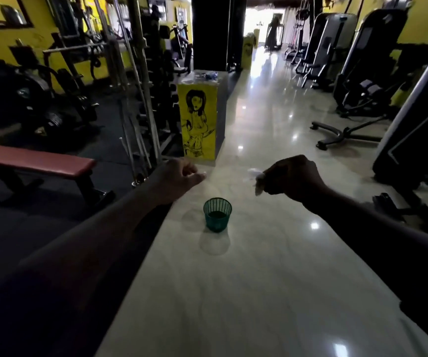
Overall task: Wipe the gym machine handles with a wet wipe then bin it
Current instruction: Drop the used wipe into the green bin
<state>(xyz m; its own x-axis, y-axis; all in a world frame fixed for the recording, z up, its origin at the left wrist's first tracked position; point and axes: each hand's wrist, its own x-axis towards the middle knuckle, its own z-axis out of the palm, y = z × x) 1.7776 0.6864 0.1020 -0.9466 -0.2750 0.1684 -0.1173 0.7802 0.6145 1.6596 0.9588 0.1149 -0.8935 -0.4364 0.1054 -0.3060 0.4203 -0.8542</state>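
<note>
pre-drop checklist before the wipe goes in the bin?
1. Wipe gripped in right hand: ok.
2. Green bin upright on the floor, mouth unobstructed: ok.
3. Wipe lined up over the bin's mouth: not ok, it sits off to the right.
4. Left hand empty and away from the bin: ok.
5. Room inside the bin: cannot tell, the inside is dark.

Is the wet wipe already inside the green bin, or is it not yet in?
Not yet in. The right hand pinches the white wipe in the air, apart from the green bin, which stands upright.
</note>
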